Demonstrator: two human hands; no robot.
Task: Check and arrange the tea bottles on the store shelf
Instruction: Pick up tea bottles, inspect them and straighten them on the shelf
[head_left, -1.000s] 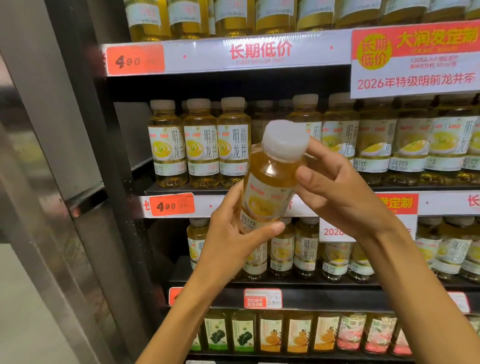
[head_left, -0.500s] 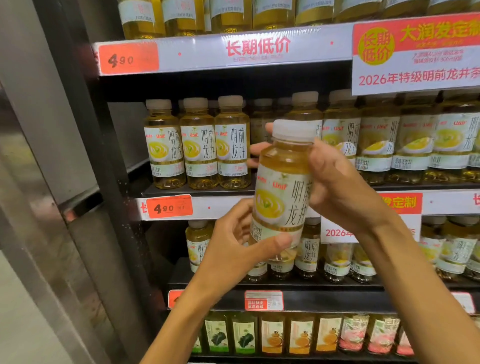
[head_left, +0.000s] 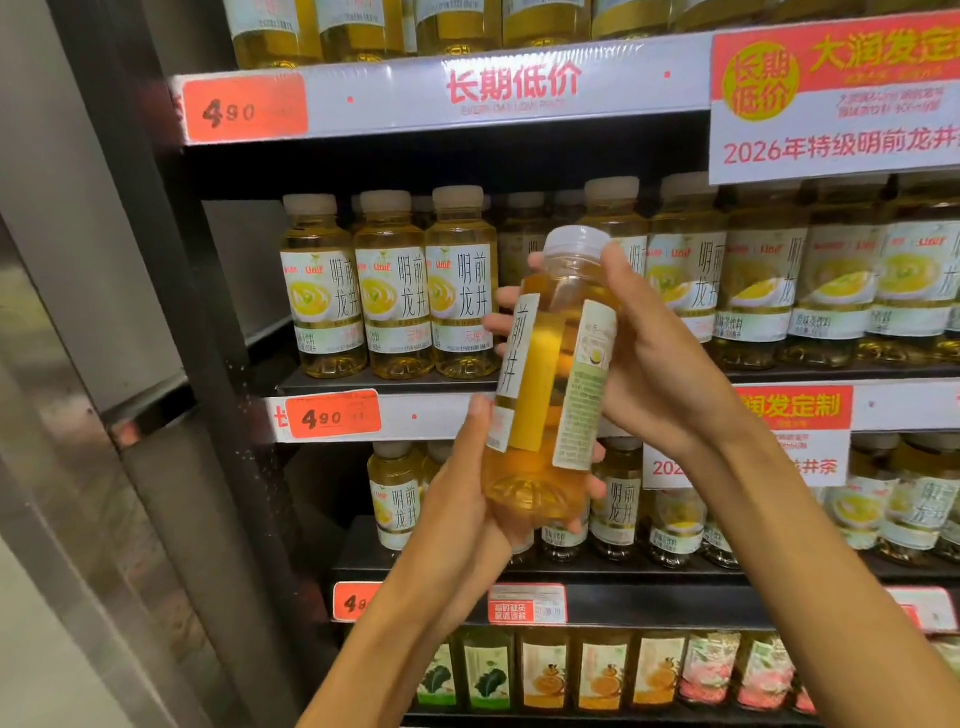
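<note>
Held bottle: I see one tea bottle (head_left: 550, 374) raised in front of the middle shelf (head_left: 384, 382), off its row and tilted, cap leaning right. Its white cap is on; the side of its label faces me, amber liquid visible between the label edges.
Left hand: my left hand (head_left: 467, 499) grasps the bottle's lower end, thumb up along the left side, fingers curled under the base.
Right hand: my right hand (head_left: 654, 364) grasps the upper body, thumb beside the neck, fingertips (head_left: 506, 299) showing past the bottle's far side.
Middle shelf row: three matching bottles (head_left: 392, 286) stand upright at the left, labels forward; more stand to the right behind my hands.
Gap: an open slot lies in that row directly behind the held bottle.
Price tags: orange tags (head_left: 332, 415) reading 4.90 sit on the shelf edges.
Lower shelves: the same tea (head_left: 397, 499) below; other drinks (head_left: 597, 675) at the bottom.
</note>
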